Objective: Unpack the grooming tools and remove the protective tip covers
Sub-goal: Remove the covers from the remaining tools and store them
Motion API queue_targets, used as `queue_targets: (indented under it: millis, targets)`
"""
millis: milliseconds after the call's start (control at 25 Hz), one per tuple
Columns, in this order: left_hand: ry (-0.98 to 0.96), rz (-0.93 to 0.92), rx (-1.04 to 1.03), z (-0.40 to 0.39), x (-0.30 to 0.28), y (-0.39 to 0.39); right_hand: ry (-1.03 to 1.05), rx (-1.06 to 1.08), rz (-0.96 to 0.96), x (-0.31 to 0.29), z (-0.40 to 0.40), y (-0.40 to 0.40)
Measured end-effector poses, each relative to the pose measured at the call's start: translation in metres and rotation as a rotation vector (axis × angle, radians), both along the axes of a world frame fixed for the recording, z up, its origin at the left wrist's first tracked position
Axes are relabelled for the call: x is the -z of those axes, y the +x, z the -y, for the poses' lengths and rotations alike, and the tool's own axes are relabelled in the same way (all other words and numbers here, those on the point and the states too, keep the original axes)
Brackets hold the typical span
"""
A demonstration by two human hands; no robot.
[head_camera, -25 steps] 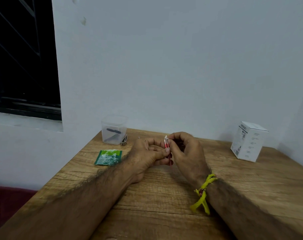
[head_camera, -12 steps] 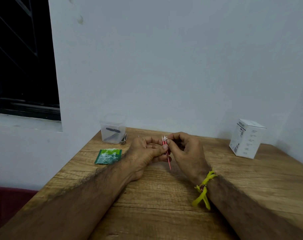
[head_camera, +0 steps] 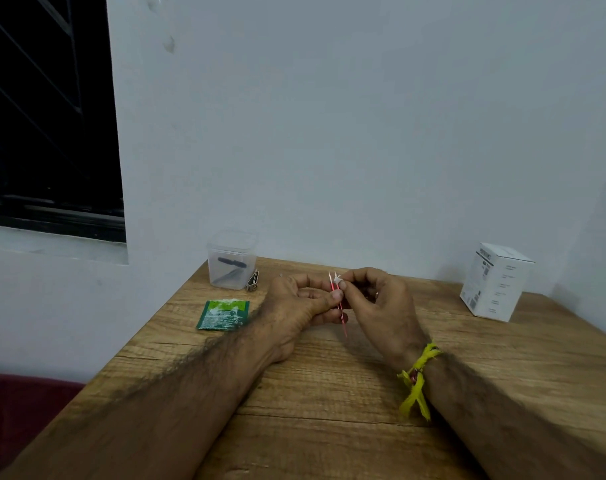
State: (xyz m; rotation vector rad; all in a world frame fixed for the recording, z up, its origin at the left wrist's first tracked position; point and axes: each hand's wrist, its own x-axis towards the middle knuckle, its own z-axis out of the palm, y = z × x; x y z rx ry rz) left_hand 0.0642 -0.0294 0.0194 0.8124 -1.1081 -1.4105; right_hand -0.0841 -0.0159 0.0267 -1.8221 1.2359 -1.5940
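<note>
Upright, red tweezers (head_camera: pixel 339 308) pinched by left hand (head_camera: pixel 300 301); right hand (head_camera: pixel 377 306) pinches cover (head_camera: pixel 337 278).

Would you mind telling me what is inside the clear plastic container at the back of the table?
Through the clear plastic container two dark slim tools show, one lying crosswise above the other leaning. The frosted walls blur them, so their kind and anything beneath stay hidden.

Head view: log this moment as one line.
left hand holds red tweezers | right hand pinches white tip cover | cover at tip | clear container untouched
</note>
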Motion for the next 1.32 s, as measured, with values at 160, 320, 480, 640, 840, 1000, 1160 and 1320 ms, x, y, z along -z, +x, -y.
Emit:
queue_targets:
  millis: [160,320,480,640,840,1000,1160,1320]
  targets:
    - [0.013,-0.013,-0.009,0.002,0.000,-0.001,0.104,-0.011,0.288,0.008,0.005,0.009]
    - [0.029,-0.008,0.016,0.003,0.001,-0.003,0.068,0.006,0.169,0.016,0.003,0.007]
    - [0.049,0.042,0.009,0.006,0.001,-0.003,0.002,0.021,-0.025,0.014,0.000,-0.002]
    - [0.061,0.041,-0.009,0.005,0.002,-0.003,-0.026,0.042,-0.090,0.014,-0.001,-0.003]
    - [0.061,0.017,-0.026,0.003,-0.001,-0.004,-0.042,0.053,-0.129,0.014,-0.003,-0.003]
    - [0.068,0.003,0.000,0.002,-0.003,-0.004,-0.069,0.059,-0.192,0.014,-0.003,-0.006]
    - [0.064,0.015,0.003,0.002,-0.003,-0.002,-0.126,0.098,-0.225,0.013,-0.004,-0.007]
    - [0.048,0.026,-0.006,0.000,-0.003,-0.003,-0.126,0.127,-0.245,0.013,-0.003,-0.009]
